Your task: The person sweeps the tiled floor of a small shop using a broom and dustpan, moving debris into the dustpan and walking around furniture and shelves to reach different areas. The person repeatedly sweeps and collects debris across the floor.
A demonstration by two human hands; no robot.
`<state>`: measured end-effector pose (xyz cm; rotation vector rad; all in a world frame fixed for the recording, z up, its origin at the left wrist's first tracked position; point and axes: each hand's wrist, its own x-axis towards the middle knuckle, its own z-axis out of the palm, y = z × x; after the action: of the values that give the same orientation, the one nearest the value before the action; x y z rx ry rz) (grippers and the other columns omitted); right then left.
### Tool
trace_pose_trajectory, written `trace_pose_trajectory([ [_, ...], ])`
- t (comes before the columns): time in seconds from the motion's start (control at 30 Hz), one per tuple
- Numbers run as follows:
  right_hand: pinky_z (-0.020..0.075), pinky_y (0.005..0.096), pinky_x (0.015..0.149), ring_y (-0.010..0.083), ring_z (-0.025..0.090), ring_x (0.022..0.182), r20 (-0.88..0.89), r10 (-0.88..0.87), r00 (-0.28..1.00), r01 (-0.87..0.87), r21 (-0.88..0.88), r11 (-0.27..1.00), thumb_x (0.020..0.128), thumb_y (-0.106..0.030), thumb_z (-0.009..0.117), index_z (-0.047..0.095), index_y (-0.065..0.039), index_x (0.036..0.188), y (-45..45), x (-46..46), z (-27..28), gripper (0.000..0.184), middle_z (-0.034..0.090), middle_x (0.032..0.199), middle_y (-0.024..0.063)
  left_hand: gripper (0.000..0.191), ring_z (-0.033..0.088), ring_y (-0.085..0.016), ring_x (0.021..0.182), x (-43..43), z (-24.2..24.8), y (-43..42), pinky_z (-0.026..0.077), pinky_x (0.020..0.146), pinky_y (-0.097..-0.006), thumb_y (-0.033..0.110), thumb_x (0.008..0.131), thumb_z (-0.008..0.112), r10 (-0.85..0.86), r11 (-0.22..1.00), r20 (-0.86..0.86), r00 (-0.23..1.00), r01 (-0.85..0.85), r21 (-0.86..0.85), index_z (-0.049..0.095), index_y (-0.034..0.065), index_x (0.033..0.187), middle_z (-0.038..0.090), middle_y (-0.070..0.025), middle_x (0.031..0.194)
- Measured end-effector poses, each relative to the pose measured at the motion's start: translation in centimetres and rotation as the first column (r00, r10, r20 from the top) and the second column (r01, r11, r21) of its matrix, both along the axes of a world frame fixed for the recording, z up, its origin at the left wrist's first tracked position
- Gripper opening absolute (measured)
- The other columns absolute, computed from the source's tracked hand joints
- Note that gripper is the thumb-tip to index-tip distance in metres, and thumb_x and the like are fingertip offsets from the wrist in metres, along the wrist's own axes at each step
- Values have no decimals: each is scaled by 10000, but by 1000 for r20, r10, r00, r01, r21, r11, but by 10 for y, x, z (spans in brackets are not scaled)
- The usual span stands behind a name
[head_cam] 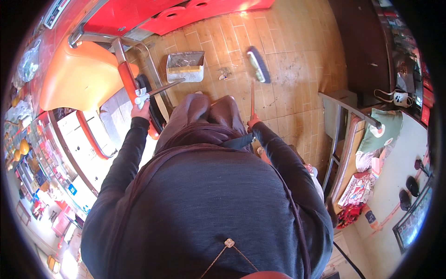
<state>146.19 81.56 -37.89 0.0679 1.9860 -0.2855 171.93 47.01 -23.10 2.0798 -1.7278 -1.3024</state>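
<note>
My left hand (pixel 140 111) is closed round the upper end of a long dustpan handle, where a pale cloth or wrap is tied. The handle runs down to a dustpan (pixel 185 76) with a yellow comb-like edge, flat on the floor with grey dirt inside. My right hand (pixel 253 122) grips the reddish stick of a broom (pixel 258 65), whose dark-bristled head, slightly blurred, is right of the dustpan. Between dustpan and broom head lies a small pile of debris (pixel 224 74), apart from both.
An orange chair (pixel 80 75) with a metal frame and red armrests stands at the left. Red cabinets (pixel 209 14) line the far side. At the right are a dark cabinet (pixel 359 48) and a metal-framed seat with a green cloth (pixel 378 130).
</note>
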Motion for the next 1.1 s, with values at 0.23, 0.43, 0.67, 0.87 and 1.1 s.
trace_pose_trajectory([
  [0.23, 338, 266, 314, 152, 433, 439, 357, -288, 889, 389, -256, 885, 660, -39, 455, 304, -53, 1078, 1, -45, 104, 445, 481, 626, 112, 348, 532, -209, 702, 17, -9, -13, 395, 627, -282, 311, 634, 547, -328, 929, 242, 913, 358, -94, 508, 41, 849, 552, -111, 735],
  [0.43, 350, 272, 299, 173, 418, 358, 213, -171, 962, 217, -217, 952, 656, -35, 444, 384, -78, 956, -40, -65, 96, 309, 429, 509, 107, 333, 530, -246, 659, 43, -18, -12, 403, 589, -298, 327, 622, 548, -400, 893, 171, 900, 425, -147, 502, 38, 781, 543, -127, 688],
  [0.67, 350, 303, 299, 187, 426, 345, -25, 338, 941, -339, -61, 939, 625, -19, 471, 368, -49, 771, -89, -7, 21, 181, 432, 496, 97, 364, 512, -311, 599, 50, -19, -1, 398, 526, -351, 364, 602, 540, -364, 898, 124, 923, 383, -217, 482, 12, 672, 513, -170, 599],
  [0.87, 337, 302, 290, 177, 419, 340, 238, 204, 949, -152, -221, 963, 631, -6, 435, 385, -48, 823, -84, -19, 104, 203, 409, 468, 102, 348, 508, -298, 712, 41, 11, 15, 403, 614, -341, 316, 628, 530, -320, 937, 101, 942, 330, -112, 498, 36, 831, 529, -166, 731],
  [1.1, 335, 279, 301, 145, 410, 347, 156, 388, 909, -341, -260, 903, 664, -31, 435, 289, -101, 1113, -143, -92, 156, 478, 413, 472, 73, 332, 508, -281, 744, 23, 35, 66, 402, 641, -323, 261, 630, 540, -216, 964, 53, 975, 222, -148, 489, 47, 880, 533, -146, 769],
])
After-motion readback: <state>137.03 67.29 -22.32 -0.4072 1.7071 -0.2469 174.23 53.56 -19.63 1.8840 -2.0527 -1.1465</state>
